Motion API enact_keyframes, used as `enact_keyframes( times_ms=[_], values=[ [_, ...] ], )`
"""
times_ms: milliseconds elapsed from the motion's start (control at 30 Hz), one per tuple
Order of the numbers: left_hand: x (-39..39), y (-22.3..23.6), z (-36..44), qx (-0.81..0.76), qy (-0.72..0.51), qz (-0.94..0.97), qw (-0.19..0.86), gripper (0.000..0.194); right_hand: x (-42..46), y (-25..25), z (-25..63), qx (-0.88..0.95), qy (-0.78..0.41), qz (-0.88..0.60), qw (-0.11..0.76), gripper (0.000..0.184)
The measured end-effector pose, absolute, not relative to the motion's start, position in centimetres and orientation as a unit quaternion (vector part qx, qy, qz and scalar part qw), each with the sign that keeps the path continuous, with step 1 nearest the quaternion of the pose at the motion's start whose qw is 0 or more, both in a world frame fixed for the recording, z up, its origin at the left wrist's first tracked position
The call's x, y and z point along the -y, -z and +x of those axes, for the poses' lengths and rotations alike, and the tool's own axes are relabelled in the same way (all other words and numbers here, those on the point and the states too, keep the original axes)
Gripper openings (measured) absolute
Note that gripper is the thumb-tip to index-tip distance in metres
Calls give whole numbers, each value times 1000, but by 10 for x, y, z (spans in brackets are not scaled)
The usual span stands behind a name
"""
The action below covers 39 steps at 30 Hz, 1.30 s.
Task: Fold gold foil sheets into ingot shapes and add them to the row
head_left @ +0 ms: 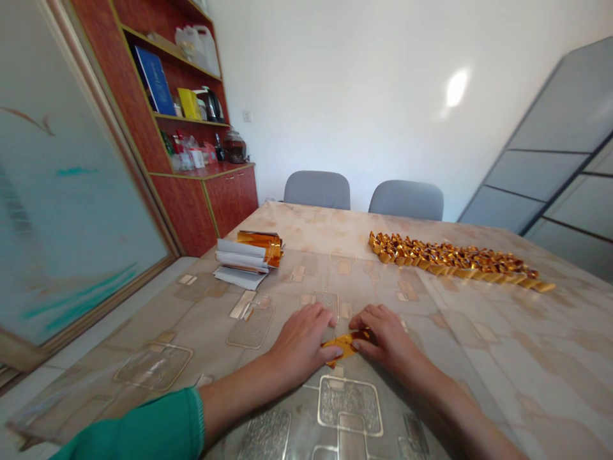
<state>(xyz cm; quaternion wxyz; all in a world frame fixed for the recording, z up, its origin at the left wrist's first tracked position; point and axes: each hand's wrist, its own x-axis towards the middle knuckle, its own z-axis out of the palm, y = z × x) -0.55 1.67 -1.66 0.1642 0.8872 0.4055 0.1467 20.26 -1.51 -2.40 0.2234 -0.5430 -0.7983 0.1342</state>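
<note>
Low over the near middle of the table, a piece of shiny gold foil paper (pixel 345 345) lies between both of my hands. My left hand (pixel 306 335) pinches its left end, the thumb on top and the fingers curled behind. At the right end, my right hand (pixel 383 332) grips the same paper between thumb and bent fingers. The paper looks partly folded, with a pointed lower left corner. To the far right lie rows of folded gold foil pieces (pixel 450 259), packed side by side. A stack of foil sheets with pale backs (pixel 242 260) sits at the left.
A patterned cloth (pixel 297 377) covers the table. Two grey chairs (pixel 317 190) stand behind its far edge. On the left are a reddish shelf cabinet (pixel 205 191) with bottles and a kettle, and a glass sliding door (pixel 71 211). Grey panels (pixel 541 134) lean in at the right.
</note>
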Motion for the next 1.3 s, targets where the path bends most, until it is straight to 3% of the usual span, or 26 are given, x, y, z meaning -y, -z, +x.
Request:
enact_keyframes(
  times_ms=[167, 400, 500, 633, 867, 1067, 1300],
  values=[
    [-15, 14, -5, -420, -126, 872, 216, 13, 12, 25, 202, 803, -153, -526, 236, 17],
    [-16, 26, -2, -397, -201, 838, 317, 8, 11, 28, 199, 799, -178, -509, 266, 18],
    [-17, 32, 0, -386, -236, 802, 390, 16, 13, 26, 197, 806, -168, -483, 298, 16],
    [-17, 29, 1, -377, -284, 755, 455, 4, 17, 18, 192, 816, -127, -435, 358, 14],
    [-15, 18, -2, -350, -347, 783, 379, 12, 17, 20, 199, 721, -248, -475, 440, 11],
    [-14, 14, -4, -341, -350, 811, 321, 11, 15, 20, 212, 641, -330, -500, 479, 24],
    [-19, 15, -2, -383, -394, 664, 508, 16, 16, 10, 219, 543, -359, -530, 543, 41]
  ],
)
